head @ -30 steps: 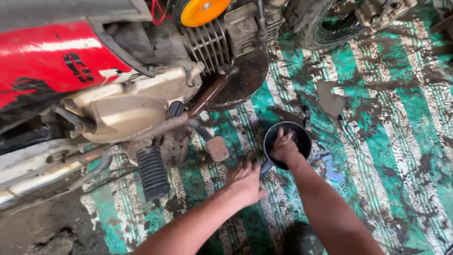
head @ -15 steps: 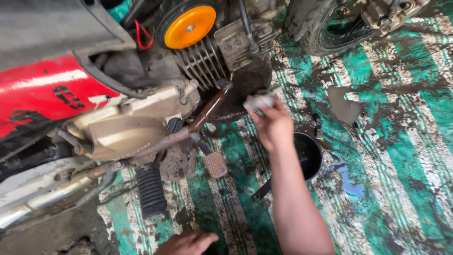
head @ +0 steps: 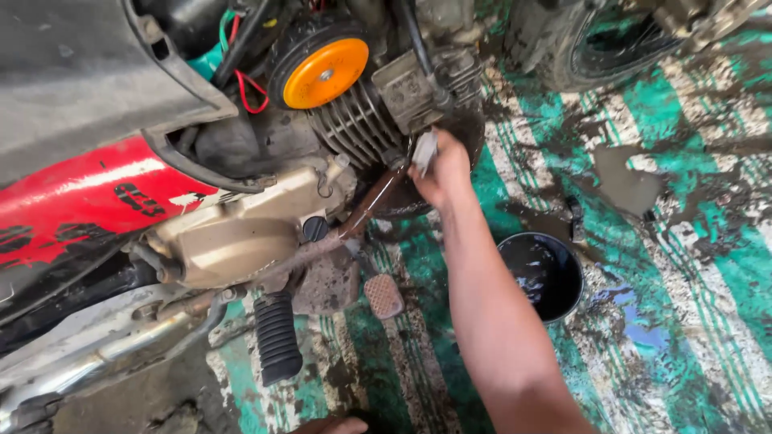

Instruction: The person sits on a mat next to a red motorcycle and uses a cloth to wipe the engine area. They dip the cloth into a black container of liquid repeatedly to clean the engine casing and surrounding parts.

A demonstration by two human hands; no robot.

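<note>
My right hand (head: pixel 442 173) is up against the underside of the motorcycle engine (head: pixel 362 120), just below its finned cylinder. It grips a small pale grey piece (head: pixel 424 151), which looks like a cloth or a small part; I cannot tell which. My forearm runs down to the bottom edge of the view. Only a sliver of my left hand (head: pixel 334 424) shows at the bottom edge, resting low on the mat, its fingers hidden. A black bowl (head: pixel 540 273) of dark oily liquid stands on the mat to the right of my forearm.
The red motorcycle body (head: pixel 72 209) and tan engine cover (head: pixel 233 241) fill the left. A black footpeg (head: pixel 276 337), a brake pedal (head: pixel 383 296) and an orange round cap (head: pixel 326 72) stick out. A tyre (head: pixel 595 40) stands at the back right. The green striped mat (head: pixel 683 241) is muddy.
My right hand left the black bowl, rose with the pale grey piece and reached the engine's underside. My left hand slid down toward the bottom edge of the view.
</note>
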